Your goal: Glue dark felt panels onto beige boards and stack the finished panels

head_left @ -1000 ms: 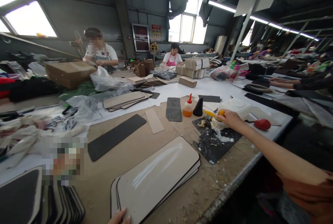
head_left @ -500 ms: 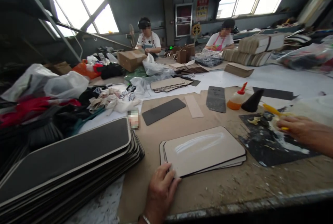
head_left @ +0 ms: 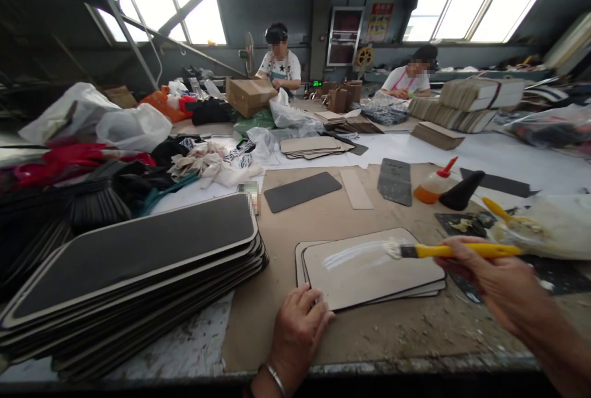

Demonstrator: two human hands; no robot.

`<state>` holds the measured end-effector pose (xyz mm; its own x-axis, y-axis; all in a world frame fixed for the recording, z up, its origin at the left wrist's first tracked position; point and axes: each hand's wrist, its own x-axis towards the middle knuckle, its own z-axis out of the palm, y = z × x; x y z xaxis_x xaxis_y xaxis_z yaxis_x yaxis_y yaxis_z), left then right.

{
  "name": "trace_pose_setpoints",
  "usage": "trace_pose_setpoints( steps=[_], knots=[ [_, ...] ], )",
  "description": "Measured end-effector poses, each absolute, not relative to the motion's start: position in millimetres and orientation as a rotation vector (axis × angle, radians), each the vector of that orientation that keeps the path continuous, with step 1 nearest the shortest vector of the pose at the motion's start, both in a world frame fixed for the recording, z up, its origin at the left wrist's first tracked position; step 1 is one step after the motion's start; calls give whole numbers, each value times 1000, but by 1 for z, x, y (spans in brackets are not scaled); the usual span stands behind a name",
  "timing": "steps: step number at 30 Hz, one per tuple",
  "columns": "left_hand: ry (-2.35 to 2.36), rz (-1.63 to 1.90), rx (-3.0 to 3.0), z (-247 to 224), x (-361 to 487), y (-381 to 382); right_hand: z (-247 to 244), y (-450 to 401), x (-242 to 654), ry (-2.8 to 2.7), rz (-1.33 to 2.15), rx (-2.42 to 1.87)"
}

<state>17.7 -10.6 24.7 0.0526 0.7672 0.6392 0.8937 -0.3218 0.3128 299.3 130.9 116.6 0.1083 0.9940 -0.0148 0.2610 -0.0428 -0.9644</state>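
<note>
On the brown sheet (head_left: 265,290), at least three beige panels (head_left: 373,281) are stacked. Over them, one yellow brush (head_left: 427,251) is gripped by the right hand (head_left: 484,278); one corner is touched by the left hand (head_left: 299,324), whether pinched cannot be told. One bottle (head_left: 430,188) is set beyond.

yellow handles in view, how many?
2. One is the brush handle in the right hand; a second yellow handle angles up at the left end of the whitish container. Others may be hidden in the clutter.
</note>
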Motion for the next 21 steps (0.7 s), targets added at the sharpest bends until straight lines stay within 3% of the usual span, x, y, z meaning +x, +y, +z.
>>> trace_pose_setpoints(
  steps=[3,6,17,21],
  knots=[
    [-1714,-1096,-2172,21,16,-13,111,108,216,-1196,1353,-1349],
    [-1677,-1136,-2151,15,14,-13,101,100,174,-1246,1483,-1272],
    [-1665,-1207,-2121,18,12,-13,104,118,192,-1292,1206,-1425],
    [-1620,-1161,-2124,14,10,-12,98,115,175,-1365,1284,-1323]
  ],
)
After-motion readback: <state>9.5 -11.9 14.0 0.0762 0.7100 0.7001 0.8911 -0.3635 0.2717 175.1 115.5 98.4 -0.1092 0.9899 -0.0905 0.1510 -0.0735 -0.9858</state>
